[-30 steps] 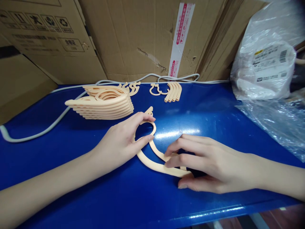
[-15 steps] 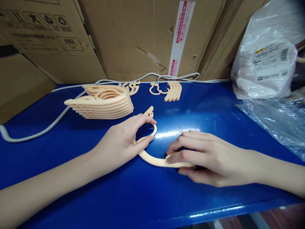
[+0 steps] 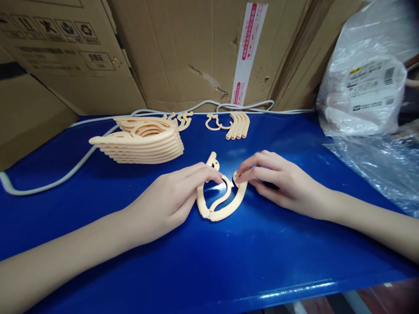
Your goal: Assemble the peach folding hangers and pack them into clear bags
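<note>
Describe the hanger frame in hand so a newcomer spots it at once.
Start at the blue tabletop, in front of the cardboard box. Near its middle, touched by both the left grip and the right grip, is a cream hanger frame. Its curved outer arms meet at the near end, and it lies on its own, unlike the stack of cream pieces farther left.

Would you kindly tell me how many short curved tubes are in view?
4 short curved tubes, side by side in front of the white cable; others could be hidden underneath.
</note>
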The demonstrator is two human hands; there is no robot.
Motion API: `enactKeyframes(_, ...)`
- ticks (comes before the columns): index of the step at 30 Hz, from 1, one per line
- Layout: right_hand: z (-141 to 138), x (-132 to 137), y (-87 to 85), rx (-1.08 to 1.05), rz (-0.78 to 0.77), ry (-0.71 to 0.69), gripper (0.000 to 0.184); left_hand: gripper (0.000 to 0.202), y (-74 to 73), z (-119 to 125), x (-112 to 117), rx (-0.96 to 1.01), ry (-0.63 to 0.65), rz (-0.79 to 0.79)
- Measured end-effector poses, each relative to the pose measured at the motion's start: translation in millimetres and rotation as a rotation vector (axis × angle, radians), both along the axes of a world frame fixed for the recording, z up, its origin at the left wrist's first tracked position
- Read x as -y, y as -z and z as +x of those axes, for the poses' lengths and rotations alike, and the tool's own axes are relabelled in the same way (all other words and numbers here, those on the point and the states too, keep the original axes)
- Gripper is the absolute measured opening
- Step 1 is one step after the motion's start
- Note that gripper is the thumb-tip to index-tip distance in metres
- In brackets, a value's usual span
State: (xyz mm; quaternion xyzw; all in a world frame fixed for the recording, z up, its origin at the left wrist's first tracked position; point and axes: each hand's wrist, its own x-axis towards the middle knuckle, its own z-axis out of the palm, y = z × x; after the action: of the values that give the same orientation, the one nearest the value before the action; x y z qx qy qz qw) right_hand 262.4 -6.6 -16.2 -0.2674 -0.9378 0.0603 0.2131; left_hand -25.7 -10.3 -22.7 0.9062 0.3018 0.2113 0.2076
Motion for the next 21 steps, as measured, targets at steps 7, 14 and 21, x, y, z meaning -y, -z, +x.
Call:
enactKeyframes(7,-1.9,2.1,2.0,0.004,0.066,0.049,0.021,0.051,0.3,1.3,-1.2,-0.004,0.064,0.073)
enactKeyframes(14,-5.7,9.6,-1.3,0.088,0.101,0.051,0.024,0.044,-2.6,1.4,-0.7,0.007,0.089,0.073)
enactKeyframes(21,-6.4,10.6,-0.3,0.087,0.108,0.0,0.028,0.048,-2.8,4.6,2.8,0.008,0.101,0.107)
